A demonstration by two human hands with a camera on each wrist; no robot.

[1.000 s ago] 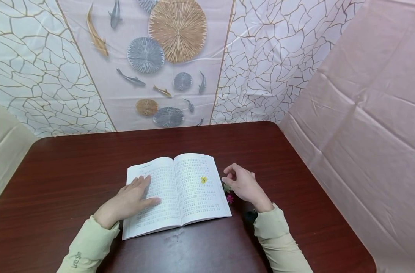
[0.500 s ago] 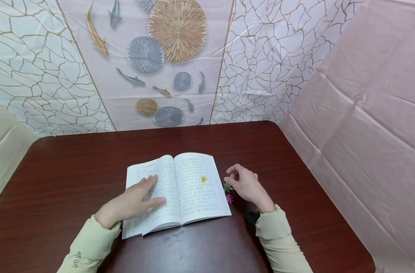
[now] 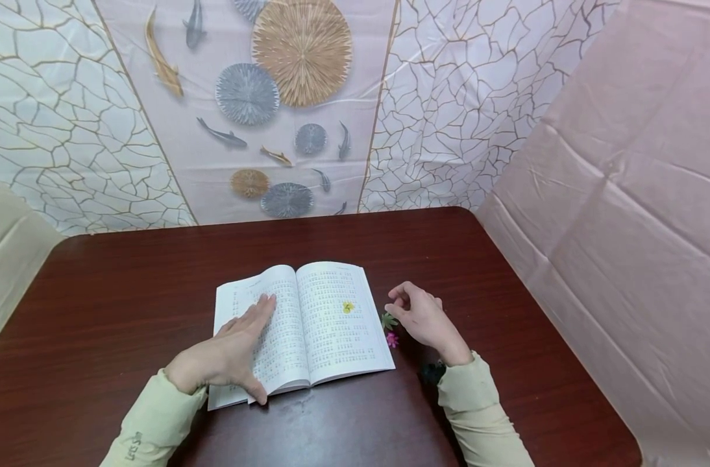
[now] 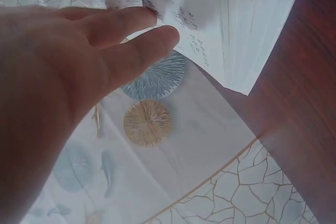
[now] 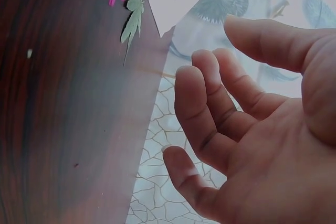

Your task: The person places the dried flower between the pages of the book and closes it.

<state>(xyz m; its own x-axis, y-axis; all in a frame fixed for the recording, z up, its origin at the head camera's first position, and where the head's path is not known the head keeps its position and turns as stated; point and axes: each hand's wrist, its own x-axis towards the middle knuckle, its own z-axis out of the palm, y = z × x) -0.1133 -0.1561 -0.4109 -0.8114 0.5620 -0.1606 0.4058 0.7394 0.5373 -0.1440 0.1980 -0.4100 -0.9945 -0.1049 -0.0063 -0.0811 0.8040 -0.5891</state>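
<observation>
A book (image 3: 334, 344) lies open on the table, with a small yellow flower (image 3: 348, 307) on its right page. My left hand (image 3: 229, 353) rests on the left page, fingers straight, the thumb at the page's lower edge. Under it, a page stands pushed up toward the spine, a strip of the page below showing at the left. Right of the book, my right hand (image 3: 422, 318) hovers with loosely curled fingers, holding nothing. Between it and the book lie a green leaf (image 3: 388, 321) and a pink flower (image 3: 392, 339), both also in the right wrist view.
The dark red wooden table (image 3: 127, 272) extends round the book on all sides. A small dark object (image 3: 432, 372) lies by the right cuff, partly hidden. Patterned cloth (image 3: 448, 117) hangs behind the table, and plain pink cloth (image 3: 624, 194) stands at the right.
My left hand has slid rightward over the left page, pushing the page toward the spine. Its thumb has dropped to the lower edge. My right hand has hardly moved.
</observation>
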